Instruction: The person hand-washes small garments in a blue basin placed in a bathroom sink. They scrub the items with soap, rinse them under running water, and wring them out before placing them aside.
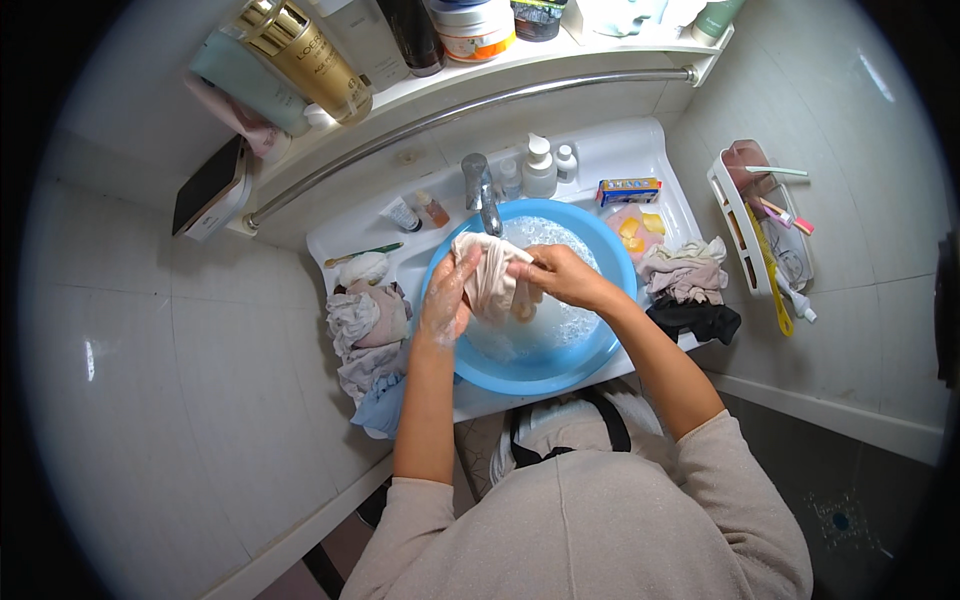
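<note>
A wet, pale cream cloth (491,274) is stretched between my two hands above a blue plastic basin (551,381). My left hand (448,292), streaked with suds, grips its left side, thumb on top. With thumb and fingers, my right hand (555,274) pinches its right edge. Cloudy, foamy water (555,337) lies in the basin below. The chrome faucet (480,191) reaches over the basin's back rim, just beyond the cloth. What kind of garment the cloth is, I cannot tell.
Crumpled light clothes (367,322) pile up on the left of the white sink (652,142). Folded cloths (686,274), a black cloth (694,321) and yellow soap pieces (634,236) lie right. Pump bottle (538,172) stands behind; metal rail (465,109) and wall caddy (750,225) border the space.
</note>
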